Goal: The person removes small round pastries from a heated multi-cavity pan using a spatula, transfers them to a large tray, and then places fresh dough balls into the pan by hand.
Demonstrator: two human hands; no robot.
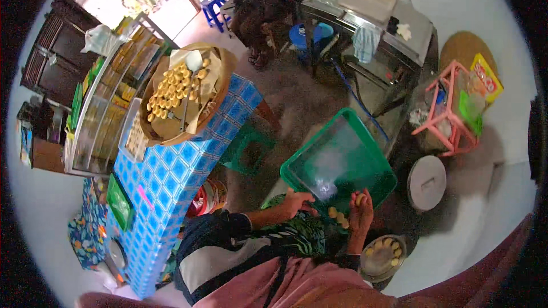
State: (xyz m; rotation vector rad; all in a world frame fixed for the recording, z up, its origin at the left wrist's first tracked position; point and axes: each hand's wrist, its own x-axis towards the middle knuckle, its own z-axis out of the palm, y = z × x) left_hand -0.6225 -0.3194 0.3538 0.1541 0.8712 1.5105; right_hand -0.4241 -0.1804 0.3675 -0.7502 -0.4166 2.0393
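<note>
My right hand (361,214) has its fingers closed around a small round yellowish cake (359,198) over the near edge of the green tray (337,157). Several similar pale cakes (341,219) lie beside that hand, at the tray's near edge. On the near left side of the tray, my left hand (295,203) is curled with fingers drawn in; whatever it holds is too small or hidden to make out. A round pan (380,260) with several more round cakes along its inside stands below my right forearm.
At left, a blue checked table (181,165) bears a round woven basket (224,92) of golden cakes with tongs. A round grey lid (427,182) and a pink rack (445,115) are to the right. A seated person (260,14) and a metal counter (411,43) are farther off.
</note>
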